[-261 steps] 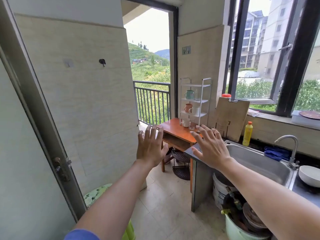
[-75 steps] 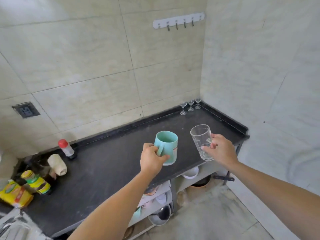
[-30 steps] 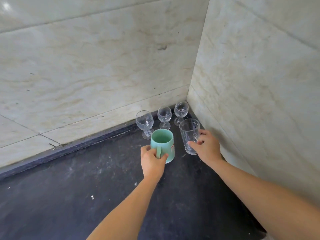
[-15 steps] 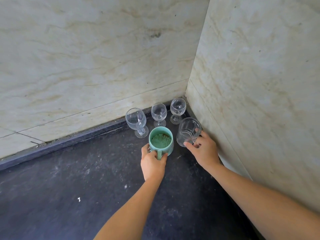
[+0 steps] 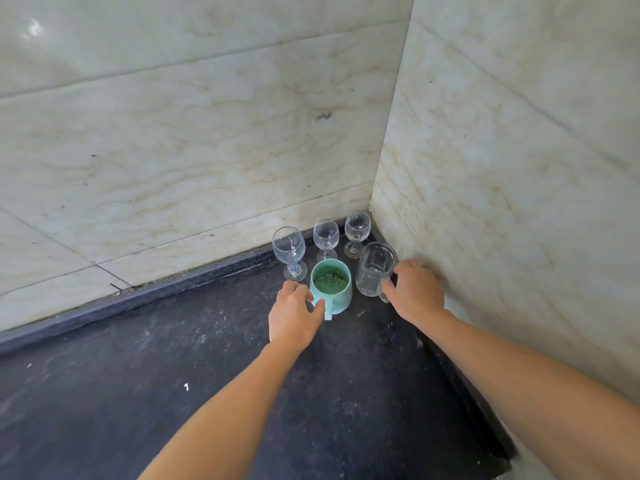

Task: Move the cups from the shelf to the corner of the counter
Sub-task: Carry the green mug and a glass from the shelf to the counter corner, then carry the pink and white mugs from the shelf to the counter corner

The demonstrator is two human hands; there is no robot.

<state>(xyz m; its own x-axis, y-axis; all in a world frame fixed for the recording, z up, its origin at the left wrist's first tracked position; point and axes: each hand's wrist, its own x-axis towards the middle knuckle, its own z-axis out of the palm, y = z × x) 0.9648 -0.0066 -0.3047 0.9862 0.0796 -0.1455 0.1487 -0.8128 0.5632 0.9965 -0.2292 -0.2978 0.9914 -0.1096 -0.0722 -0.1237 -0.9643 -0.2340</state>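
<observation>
A mint-green mug stands on the black counter close to the corner, its handle turned toward me. My left hand rests on the handle, thumb and forefinger against the mug's near left side. A clear tumbler stands just right of the mug, beside the right wall. My right hand holds it by its right side with the fingertips. Three small stemmed glasses, the left, middle and right, stand in a row behind them along the back wall.
Tiled walls meet in the corner right behind the glasses. The right wall lies close to my right hand. The counter's raised dark rim runs along the back wall.
I carried the mug and tumbler to the corner and lowered them. Since half a second ago both stand upright on the counter, and my left fingers have loosened on the handle.
</observation>
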